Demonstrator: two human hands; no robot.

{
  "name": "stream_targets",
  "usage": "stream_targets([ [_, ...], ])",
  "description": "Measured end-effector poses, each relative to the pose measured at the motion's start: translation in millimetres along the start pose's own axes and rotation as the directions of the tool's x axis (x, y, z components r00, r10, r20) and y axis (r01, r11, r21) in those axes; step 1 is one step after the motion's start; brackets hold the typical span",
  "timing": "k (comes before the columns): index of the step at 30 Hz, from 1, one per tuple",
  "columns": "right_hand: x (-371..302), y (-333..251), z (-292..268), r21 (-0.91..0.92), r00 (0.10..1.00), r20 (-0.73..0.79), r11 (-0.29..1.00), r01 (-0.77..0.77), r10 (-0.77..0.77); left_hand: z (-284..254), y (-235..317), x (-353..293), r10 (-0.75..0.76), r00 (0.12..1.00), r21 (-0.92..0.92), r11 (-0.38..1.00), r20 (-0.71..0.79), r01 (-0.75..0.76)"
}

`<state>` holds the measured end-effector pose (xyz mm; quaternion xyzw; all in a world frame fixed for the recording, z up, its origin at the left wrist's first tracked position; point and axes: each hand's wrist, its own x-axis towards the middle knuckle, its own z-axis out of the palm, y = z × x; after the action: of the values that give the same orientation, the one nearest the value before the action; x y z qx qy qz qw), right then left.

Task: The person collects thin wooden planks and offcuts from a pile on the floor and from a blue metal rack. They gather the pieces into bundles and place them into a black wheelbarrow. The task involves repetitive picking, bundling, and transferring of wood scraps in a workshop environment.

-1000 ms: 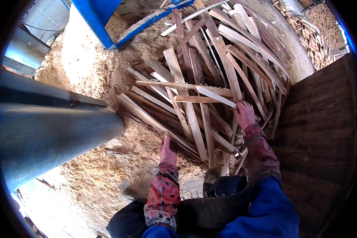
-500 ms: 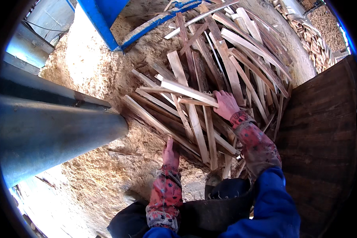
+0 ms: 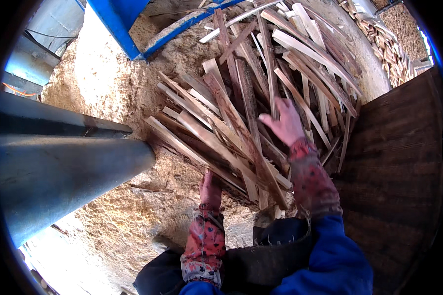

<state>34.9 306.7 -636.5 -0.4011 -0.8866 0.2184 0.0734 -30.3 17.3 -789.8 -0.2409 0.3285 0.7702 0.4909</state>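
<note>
Long, rough wooden slats (image 3: pixel 246 98) lie criss-crossed in a heap before me, some with dark bark. On the near left side several lie roughly side by side, among them a brown slat (image 3: pixel 238 125) slanting across the others. My left hand (image 3: pixel 210 189) touches the lower edge of the nearest pale slat (image 3: pixel 192 151); its visible fingers are stretched out, and some of them are hidden against the wood. Over the middle of the heap my right hand (image 3: pixel 286 123) is open, thumb and fingers apart, slightly blurred, with nothing in it.
A thick metal pipe (image 3: pixel 74 177) juts in from the left. On the right stands a dark wooden board (image 3: pixel 394 182). Sawdust (image 3: pixel 118 226) covers the ground, a blue metal frame (image 3: pixel 118 29) rises at the back, and stacked wood pieces (image 3: pixel 386 46) lie far right.
My right hand has let go of a pale slat and moved slightly up, opening. Slats on the left side now lie closer alongside each other, with the brown one across them. My left hand stays nearly still.
</note>
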Motion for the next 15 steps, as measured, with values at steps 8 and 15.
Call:
stream_targets([
  [8, 40.0, 75.9, 41.1, -0.108, 0.969, -0.028, 0.963, -0.246, 0.245, 19.7, 2.1, -1.9, -0.023, 1.000, -0.023, 0.999, 0.015, 0.023],
  [15, -91.7, 33.6, 16.7, 0.056, 0.979, -0.201, 0.998, 0.038, -0.027, 22.5, 3.8, -0.2, -0.034, 0.999, -0.015, 0.999, 0.001, 0.034],
])
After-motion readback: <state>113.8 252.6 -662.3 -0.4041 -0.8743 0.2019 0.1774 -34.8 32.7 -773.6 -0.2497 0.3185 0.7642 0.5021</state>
